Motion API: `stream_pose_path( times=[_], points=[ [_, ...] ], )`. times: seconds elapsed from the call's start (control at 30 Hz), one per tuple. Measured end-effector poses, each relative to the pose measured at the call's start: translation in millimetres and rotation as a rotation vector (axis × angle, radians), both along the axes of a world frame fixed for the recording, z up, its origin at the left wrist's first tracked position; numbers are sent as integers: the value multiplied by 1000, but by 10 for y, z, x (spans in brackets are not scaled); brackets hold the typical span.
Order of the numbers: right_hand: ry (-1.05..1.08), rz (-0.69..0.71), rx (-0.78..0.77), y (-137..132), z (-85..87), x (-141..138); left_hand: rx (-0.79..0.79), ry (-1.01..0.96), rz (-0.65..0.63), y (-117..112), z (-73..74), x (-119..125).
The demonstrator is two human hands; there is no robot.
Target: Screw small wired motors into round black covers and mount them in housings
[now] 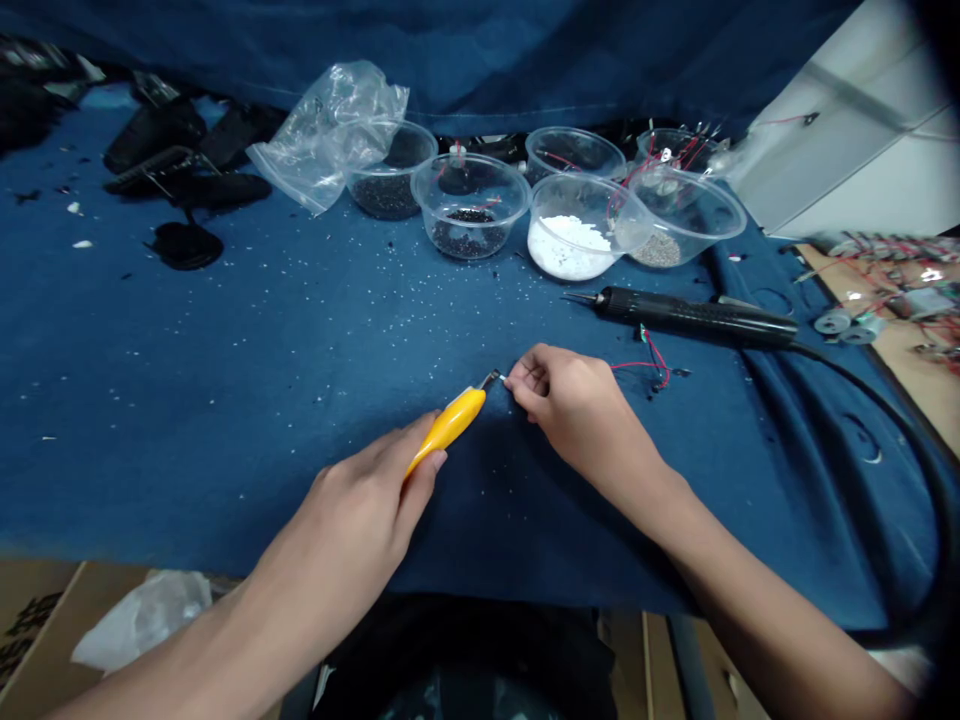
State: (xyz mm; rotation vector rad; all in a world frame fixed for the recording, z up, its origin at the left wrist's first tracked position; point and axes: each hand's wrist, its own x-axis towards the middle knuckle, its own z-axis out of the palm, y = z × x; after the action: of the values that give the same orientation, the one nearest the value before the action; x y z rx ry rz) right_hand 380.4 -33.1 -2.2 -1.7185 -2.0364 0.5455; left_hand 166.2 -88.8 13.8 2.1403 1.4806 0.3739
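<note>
My left hand (360,505) is closed around a small tool with a yellow handle (450,425); its metal tip (491,378) points up and right. My right hand (570,400) is closed in a pinch on a tiny part (507,381) right at that tip. Thin red and dark wires (649,362) trail out from behind my right hand onto the blue cloth (262,400).
A black soldering iron (690,316) with a thick cable lies to the right. Several clear plastic bowls (469,205) of small parts and white granules (570,245) stand at the back. A clear bag (330,130), black parts (184,160) at back left, wired components (900,290) at right.
</note>
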Motion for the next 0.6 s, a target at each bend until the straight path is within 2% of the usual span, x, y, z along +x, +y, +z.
stream_pose_path(
  times=[0.3, 0.5, 0.6],
  points=[
    [5, -3, 14, -25, 3, -9, -8, 11, -12, 13, 11, 10],
    [7, 10, 27, -23, -2, -3, 17, 185, -70, -32, -9, 9],
    [7, -1, 3, -18, 5, 0, 79, 287, -81, -65, 26, 7]
  ],
)
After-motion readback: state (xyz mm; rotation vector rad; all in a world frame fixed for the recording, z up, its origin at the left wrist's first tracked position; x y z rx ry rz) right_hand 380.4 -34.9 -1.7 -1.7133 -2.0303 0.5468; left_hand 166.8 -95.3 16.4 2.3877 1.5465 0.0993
